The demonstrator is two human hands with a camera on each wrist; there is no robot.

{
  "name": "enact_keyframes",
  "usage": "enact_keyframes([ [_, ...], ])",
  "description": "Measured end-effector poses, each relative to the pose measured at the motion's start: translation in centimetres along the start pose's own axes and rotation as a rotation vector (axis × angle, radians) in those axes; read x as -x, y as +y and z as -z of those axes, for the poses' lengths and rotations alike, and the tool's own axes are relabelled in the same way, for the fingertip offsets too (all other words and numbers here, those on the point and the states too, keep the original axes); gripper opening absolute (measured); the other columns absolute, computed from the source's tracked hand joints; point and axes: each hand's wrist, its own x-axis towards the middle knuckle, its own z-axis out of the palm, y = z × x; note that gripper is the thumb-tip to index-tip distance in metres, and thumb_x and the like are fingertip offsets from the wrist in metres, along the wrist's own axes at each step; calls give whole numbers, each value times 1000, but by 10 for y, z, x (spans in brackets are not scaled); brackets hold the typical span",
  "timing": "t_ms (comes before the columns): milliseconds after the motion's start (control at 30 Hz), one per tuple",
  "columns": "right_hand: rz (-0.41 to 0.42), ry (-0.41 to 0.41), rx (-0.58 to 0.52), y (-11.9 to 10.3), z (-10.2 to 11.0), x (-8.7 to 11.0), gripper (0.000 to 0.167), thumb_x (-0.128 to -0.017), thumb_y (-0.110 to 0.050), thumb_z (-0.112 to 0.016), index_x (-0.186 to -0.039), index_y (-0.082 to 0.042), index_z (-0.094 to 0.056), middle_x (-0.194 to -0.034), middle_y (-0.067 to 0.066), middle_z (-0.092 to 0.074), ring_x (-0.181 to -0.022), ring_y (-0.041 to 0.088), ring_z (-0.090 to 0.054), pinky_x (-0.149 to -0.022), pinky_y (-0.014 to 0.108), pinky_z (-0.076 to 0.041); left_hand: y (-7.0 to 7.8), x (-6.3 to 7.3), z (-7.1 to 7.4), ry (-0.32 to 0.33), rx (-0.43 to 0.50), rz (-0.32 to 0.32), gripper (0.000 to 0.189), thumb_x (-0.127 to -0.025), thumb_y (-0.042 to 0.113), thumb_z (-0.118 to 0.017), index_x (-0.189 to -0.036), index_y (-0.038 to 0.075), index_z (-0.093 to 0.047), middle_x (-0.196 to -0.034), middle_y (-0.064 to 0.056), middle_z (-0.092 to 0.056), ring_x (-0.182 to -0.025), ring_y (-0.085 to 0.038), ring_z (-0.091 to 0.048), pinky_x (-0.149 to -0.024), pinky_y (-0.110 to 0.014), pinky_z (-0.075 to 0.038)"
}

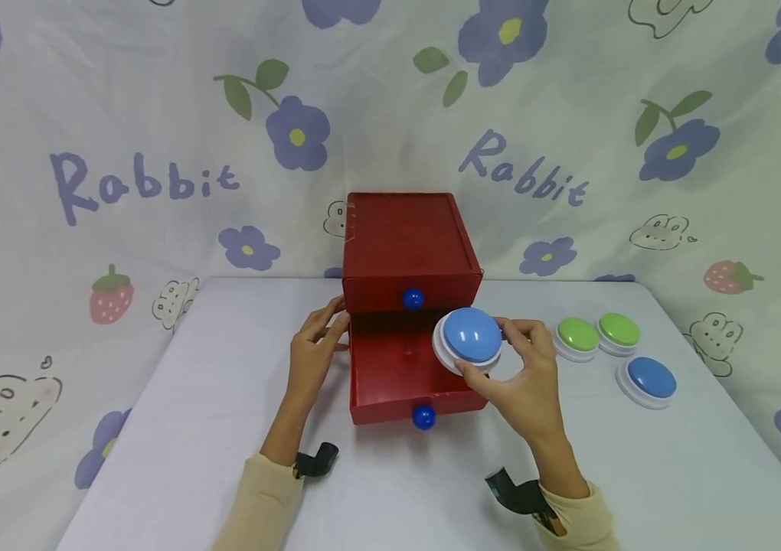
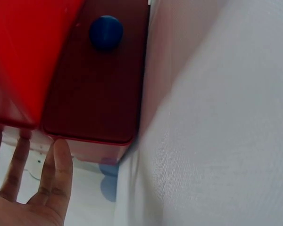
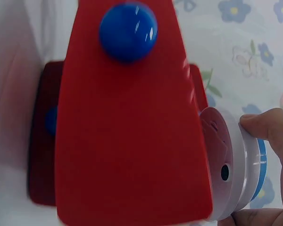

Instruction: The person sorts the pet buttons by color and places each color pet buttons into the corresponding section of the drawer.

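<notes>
A red drawer cabinet (image 1: pixel 400 233) with blue knobs stands at the back middle, its middle drawer (image 1: pixel 390 375) pulled out toward me. My left hand (image 1: pixel 313 356) lies along the cabinet's left side, fingers extended; the left wrist view shows the fingertips (image 2: pixel 62 153) at its edge. Below the open drawer, a lower drawer (image 2: pixel 94 89) is closed. My right hand (image 1: pixel 524 379) pinches a blue push button (image 1: pixel 473 334) with a white round base between thumb and fingers, over the open drawer's right side. In the right wrist view the base's underside (image 3: pixel 221 165) faces the drawer.
On the white table (image 1: pixel 225 383), to the right of my right hand, sit two green push buttons, one nearer (image 1: pixel 578 334) and one farther right (image 1: pixel 619 330), plus another blue push button (image 1: pixel 651 378). A patterned cloth (image 1: pixel 377 115) hangs behind the cabinet.
</notes>
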Motion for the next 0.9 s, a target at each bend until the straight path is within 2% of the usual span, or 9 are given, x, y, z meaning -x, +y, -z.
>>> enact_keyframes([
  [100, 20, -14, 3, -9, -9, 2, 68, -64, -19, -93, -125, -2, -67, -117, 8, -53, -117, 20, -46, -91, 49, -47, 1, 0, 0, 0, -2, -7, 40, -102, 22, -61, -141, 18, -60, -132, -5, -60, -95, -12, -65, -79, -52, -60],
  [300, 35, -44, -2, -22, -27, 4, 69, -65, -23, -93, -125, -3, -66, -119, 6, -54, -122, 21, -42, -94, 52, -41, 2, 1, 0, -3, 5, 1, 40, -102, 23, -62, -141, 18, -59, -132, -5, -60, -94, -11, -65, -81, -56, -58],
  [467, 38, -63, 9, -31, -38, 6, 69, -65, -27, -93, -124, -5, -65, -121, 6, -53, -123, 21, -41, -93, 49, -41, -25, -7, 0, 16, 12, -5, 39, -99, 36, -64, -138, 31, -62, -130, 2, -61, -96, -22, -65, -79, -54, -59],
  [533, 47, -64, 10, -34, -42, 6, 69, -65, -28, -92, -124, -5, -66, -121, 7, -52, -123, 21, -41, -93, 49, -38, -35, -10, 1, 24, 14, -10, 38, -98, 41, -65, -136, 36, -63, -130, 5, -61, -97, -28, -65, -78, -51, -60],
  [633, 65, -62, 10, -37, -48, 6, 69, -65, -30, -92, -123, -4, -66, -120, 7, -52, -122, 22, -41, -93, 49, -34, -35, -10, 1, 30, 18, -11, 38, -97, 42, -65, -135, 37, -63, -129, 6, -61, -97, -31, -65, -77, -49, -61],
  [800, 73, -63, 4, -41, -56, 7, 68, -66, -31, -92, -122, -4, -67, -119, 6, -52, -121, 21, -41, -94, 49, -33, -36, -10, 0, 37, 15, -12, 38, -97, 43, -65, -135, 37, -64, -128, 6, -61, -99, -35, -64, -74, -37, -62],
  [900, 94, -93, 51, -43, -59, 7, 71, -65, -33, -93, -124, -4, -67, -118, 7, -52, -121, 23, -41, -91, 47, -33, -36, -10, 0, 33, 12, -15, 38, -97, 41, -65, -135, 36, -64, -129, 5, -61, -100, -37, -64, -72, -31, -62],
])
